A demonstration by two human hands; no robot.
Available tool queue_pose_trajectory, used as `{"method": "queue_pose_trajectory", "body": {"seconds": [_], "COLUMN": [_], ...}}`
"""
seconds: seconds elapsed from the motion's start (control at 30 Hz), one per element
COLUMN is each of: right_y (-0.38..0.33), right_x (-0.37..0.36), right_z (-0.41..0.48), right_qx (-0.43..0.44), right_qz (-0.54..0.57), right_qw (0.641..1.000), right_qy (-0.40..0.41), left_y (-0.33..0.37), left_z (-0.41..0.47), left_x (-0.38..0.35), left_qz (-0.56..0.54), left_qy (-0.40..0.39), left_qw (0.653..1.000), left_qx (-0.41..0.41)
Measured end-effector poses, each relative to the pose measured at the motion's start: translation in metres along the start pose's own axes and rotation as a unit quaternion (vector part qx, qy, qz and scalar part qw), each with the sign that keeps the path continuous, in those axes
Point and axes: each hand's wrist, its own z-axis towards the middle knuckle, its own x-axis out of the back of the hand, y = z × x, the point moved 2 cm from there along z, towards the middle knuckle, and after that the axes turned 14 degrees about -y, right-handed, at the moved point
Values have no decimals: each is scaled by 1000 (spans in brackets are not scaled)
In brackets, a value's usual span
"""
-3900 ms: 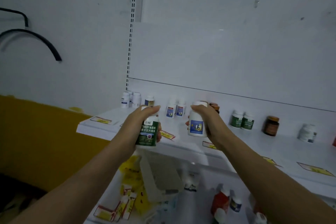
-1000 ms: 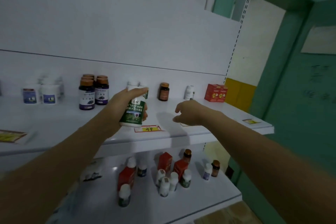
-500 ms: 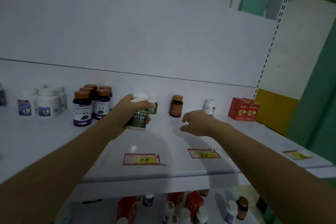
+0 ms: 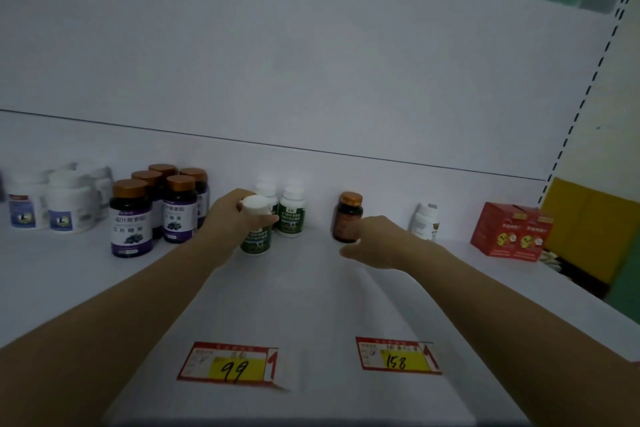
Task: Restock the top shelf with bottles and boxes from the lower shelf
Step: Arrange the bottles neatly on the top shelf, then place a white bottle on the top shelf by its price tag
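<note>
My left hand (image 4: 232,218) grips a white-capped bottle with a green label (image 4: 255,240) near its top; the bottle stands on the white top shelf (image 4: 311,305), just in front of two matching green-label bottles (image 4: 292,216). My right hand (image 4: 375,242) hovers over the shelf with loosely curled fingers and holds nothing. Its fingertips are close to a brown bottle with a copper cap (image 4: 347,217). The lower shelf is out of view.
Several purple-label bottles with copper caps (image 4: 131,218) stand at the left, white jars (image 4: 67,204) beyond them. A small white bottle (image 4: 425,221) and a red box (image 4: 512,229) stand at the right. Price tags "99" (image 4: 228,362) and "158" (image 4: 396,355) lie near the front edge.
My left hand has carried the green-label bottle further back onto the shelf, next to the matching ones. My right hand, which let go of its white bottle earlier, drifted toward the brown bottle.
</note>
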Motion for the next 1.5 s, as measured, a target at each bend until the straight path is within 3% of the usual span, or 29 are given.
{"method": "queue_pose_trajectory", "body": {"seconds": [0.17,0.6,0.77,0.83,0.97,1.07,1.23,1.5], "right_y": [12,33,34,35,40,44,47,54], "right_x": [6,-5,-3,1,6,6,0,-4], "right_z": [8,15,10,5,-10,-24,-53,-128], "right_qx": [19,25,23,21,11,9,35,48], "right_qz": [-10,-24,-39,-51,-73,-86,-96,-118], "right_qw": [1000,999,999,998,997,995,993,991], "right_qy": [3,-19,-20,-20,-38,-50,-60,-34], "left_y": [-1,-2,-16,-19,-7,16,43,70], "left_z": [15,26,25,22,-1,-24,-60,-122], "left_x": [-7,-22,-17,-16,-25,-40,-80,-122], "left_qz": [78,239,275,298,462,505,498,557], "left_qy": [77,96,55,37,-12,-39,-80,-104], "left_qw": [993,965,956,944,852,829,834,808], "left_qx": [44,52,87,136,246,236,224,161]}}
